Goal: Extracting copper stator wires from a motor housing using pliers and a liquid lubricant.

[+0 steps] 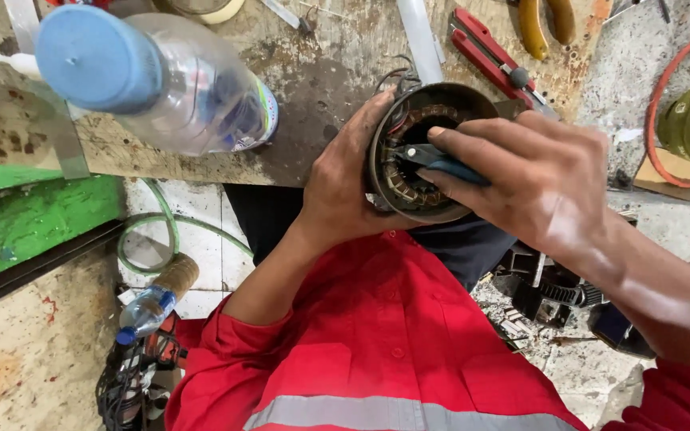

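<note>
my right hand [537,179] covers most of the blue-handled tool [441,164], so i can't tell what kind it is. my left hand [345,183] hides the near side of the motor stator [413,120]. the plastic bottle [161,76] at upper left is blurred. the yellow-handled pliers [545,24] and the orange hose [664,104] are cut off by the top and right edges.

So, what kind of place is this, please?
Probably a small motor repair workshop: a motor stator with copper windings held at a stained wooden workbench, red-handled pliers on it, and loose motor parts on the floor.
</note>
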